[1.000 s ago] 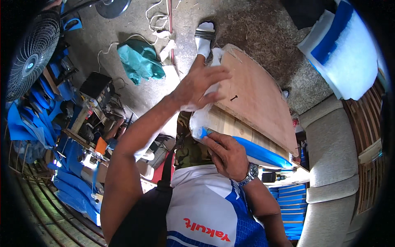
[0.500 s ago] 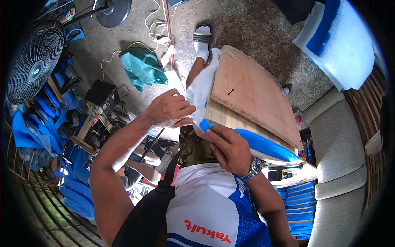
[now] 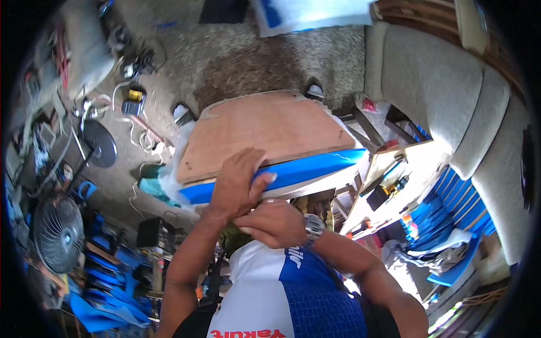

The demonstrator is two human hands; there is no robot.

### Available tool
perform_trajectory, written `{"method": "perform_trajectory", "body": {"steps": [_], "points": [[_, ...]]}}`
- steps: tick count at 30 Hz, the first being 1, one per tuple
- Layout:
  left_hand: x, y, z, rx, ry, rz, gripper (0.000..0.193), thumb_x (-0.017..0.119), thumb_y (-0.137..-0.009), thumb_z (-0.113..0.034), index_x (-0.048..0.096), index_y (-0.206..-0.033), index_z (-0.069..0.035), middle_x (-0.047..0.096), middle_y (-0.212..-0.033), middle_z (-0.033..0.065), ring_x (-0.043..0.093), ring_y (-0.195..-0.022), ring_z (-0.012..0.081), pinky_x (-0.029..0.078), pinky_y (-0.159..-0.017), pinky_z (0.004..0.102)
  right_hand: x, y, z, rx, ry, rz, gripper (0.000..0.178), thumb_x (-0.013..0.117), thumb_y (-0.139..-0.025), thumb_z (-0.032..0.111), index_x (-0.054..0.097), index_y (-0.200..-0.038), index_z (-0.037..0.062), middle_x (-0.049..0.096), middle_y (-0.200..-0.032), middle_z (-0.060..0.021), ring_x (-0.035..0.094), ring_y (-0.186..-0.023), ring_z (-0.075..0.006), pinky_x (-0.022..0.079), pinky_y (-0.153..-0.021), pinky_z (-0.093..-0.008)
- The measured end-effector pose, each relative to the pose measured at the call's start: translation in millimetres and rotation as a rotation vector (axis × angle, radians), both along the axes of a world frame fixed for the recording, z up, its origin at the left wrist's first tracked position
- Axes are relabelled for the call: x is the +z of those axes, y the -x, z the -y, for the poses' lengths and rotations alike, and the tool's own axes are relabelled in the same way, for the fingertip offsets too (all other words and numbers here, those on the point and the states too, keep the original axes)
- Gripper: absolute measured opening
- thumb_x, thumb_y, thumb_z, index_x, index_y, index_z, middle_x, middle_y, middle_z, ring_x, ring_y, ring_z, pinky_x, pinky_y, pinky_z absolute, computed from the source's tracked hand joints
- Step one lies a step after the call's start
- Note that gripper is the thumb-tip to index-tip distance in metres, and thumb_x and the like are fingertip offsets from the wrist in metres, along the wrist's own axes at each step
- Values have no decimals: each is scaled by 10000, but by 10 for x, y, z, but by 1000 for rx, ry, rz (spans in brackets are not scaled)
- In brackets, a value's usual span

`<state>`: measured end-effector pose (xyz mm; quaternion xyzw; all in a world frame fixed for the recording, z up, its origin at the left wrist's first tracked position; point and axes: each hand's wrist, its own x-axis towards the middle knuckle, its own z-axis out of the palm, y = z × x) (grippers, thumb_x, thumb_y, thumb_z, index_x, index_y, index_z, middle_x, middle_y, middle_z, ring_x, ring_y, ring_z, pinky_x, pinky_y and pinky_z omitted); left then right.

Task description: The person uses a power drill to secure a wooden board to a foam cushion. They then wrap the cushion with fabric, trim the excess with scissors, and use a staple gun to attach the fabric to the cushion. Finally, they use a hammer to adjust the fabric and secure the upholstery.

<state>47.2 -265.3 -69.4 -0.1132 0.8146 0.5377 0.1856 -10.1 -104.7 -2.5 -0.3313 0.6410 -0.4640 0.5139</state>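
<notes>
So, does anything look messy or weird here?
Yes, two things: the white batting sticks out raggedly past the left edge of the plywood panel, looking untidy, and a green cloth lies bunched on the floor, as if dropped.

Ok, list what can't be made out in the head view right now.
All in the head view:
Right hand: its back hides whether its curled fingers hold anything.
Blue strip: partly covered by the left hand.
Green cloth: partly hidden by white padding.
White sheet: cut off by the top edge.
</notes>
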Motion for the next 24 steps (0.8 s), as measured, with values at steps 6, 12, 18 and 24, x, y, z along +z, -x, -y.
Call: {"method": "perform_trajectory", "body": {"steps": [6,12,18,24], "points": [[214,93,-643,-284,282,-39,436,724,-877,-318,627,-1153,6,592,-1326,173,526,-1256,398,421,-1062,490,-97,879,-1524,-543,-465,-701,252,701,-840,64,683,-1090,38,666,-1106,-135,627,-1031,-357,509,-912,-463],[136,439,-1029,-236,42,119,455,763,-865,-245,553,-1166,24,616,-1188,231,581,-1118,438,472,-950,503,-356,472,-2351,-657,-476,-529,163,722,-807,77,720,-969,57,684,-843,-88,671,-845,-296,544,-803,-443],[48,467,-1487,-419,152,4,459,760,-850,-230,579,-1172,41,615,-1164,248,586,-1000,438,469,-860,511,-347,830,-2568,-864,-294,-416,177,739,-842,125,726,-1006,62,697,-998,-110,675,-960,-303,534,-854,-436],[-63,272,-1497,-417,224,-112,446,746,-839,-264,609,-1144,31,639,-1162,213,610,-955,390,469,-832,487,-1151,967,-2671,-407,-250,-99,240,555,-992,267,676,-1058,70,698,-1017,-121,669,-1002,-308,486,-915,-456]]}}
